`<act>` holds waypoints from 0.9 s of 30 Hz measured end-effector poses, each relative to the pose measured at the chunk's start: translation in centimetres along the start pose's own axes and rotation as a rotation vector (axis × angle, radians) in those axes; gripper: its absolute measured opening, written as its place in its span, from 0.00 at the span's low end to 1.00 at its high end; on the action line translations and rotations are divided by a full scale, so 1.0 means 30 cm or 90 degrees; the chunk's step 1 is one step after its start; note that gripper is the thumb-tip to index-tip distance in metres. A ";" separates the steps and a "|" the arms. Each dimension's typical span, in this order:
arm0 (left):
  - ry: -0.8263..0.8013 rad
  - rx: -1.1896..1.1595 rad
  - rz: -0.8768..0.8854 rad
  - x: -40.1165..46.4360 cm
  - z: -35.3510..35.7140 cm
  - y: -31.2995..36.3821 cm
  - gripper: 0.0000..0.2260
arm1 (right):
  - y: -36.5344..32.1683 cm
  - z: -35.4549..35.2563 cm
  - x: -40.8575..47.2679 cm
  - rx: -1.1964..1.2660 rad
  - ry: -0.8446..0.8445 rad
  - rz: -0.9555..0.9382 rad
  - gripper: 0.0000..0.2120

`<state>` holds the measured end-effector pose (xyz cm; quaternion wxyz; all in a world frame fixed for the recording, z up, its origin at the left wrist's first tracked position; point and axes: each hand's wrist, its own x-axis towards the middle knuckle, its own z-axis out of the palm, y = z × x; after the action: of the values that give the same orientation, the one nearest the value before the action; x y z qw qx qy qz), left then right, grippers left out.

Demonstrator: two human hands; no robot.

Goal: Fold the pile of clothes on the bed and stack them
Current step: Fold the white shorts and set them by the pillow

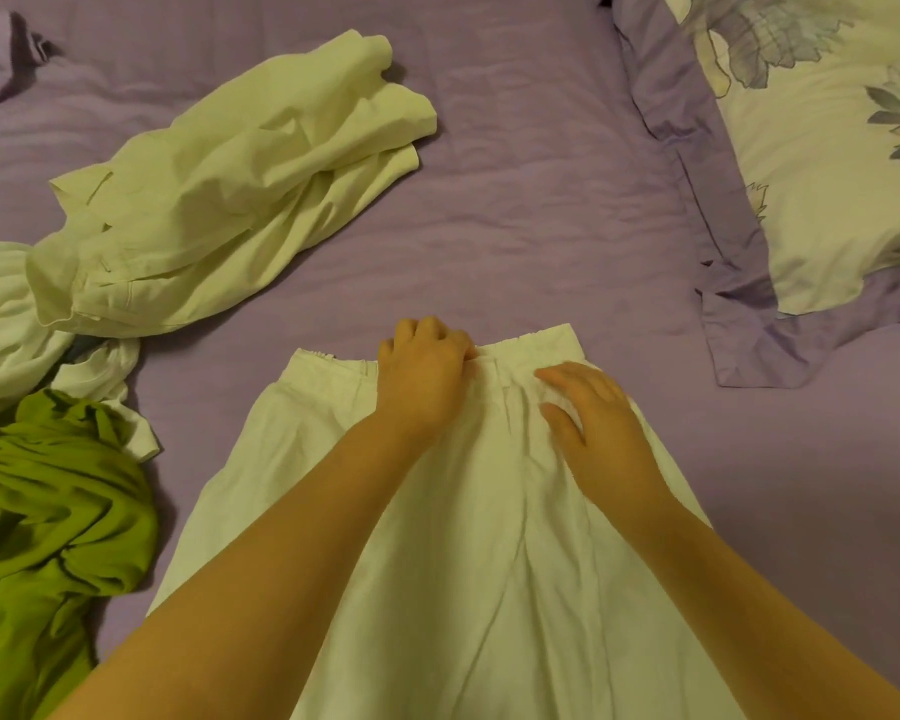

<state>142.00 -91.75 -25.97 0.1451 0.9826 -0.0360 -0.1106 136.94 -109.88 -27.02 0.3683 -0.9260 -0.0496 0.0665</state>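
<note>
The left hand [421,374] curls its fingers at the elastic waistband of the white garment [489,537], apparently pinching it. The right hand [596,423] lies flat, fingers spread, pressing the soft cloth. Smooth purple bed [515,174] lies open beyond both hands. Left of them sit a crumpled pale-yellow garment [230,200] and a green one [48,511]; a floral pillow [827,174] lies far right.

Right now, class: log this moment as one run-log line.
step: smoothing white garment | left hand: grips waistband | right hand: flat on cloth | unfolded pile: left | bed
</note>
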 end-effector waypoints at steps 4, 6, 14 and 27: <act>0.034 -0.100 0.112 0.018 0.015 0.091 0.16 | 0.097 -0.044 -0.181 -0.054 0.077 0.084 0.16; -0.046 -0.112 0.152 0.040 0.026 0.164 0.24 | 0.126 -0.057 -0.265 -0.062 0.062 0.144 0.20; -0.065 0.021 0.068 0.096 0.097 0.273 0.19 | 0.159 -0.061 -0.462 -0.243 0.059 0.184 0.25; 0.082 0.069 0.062 -0.130 0.162 0.372 0.26 | 0.254 -0.226 -0.507 -0.188 -0.043 0.240 0.29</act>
<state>136.68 -103.36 -26.43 0.0993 0.9911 -0.0804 -0.0378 123.35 -122.11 -26.08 0.2081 -0.9600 0.1023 0.1570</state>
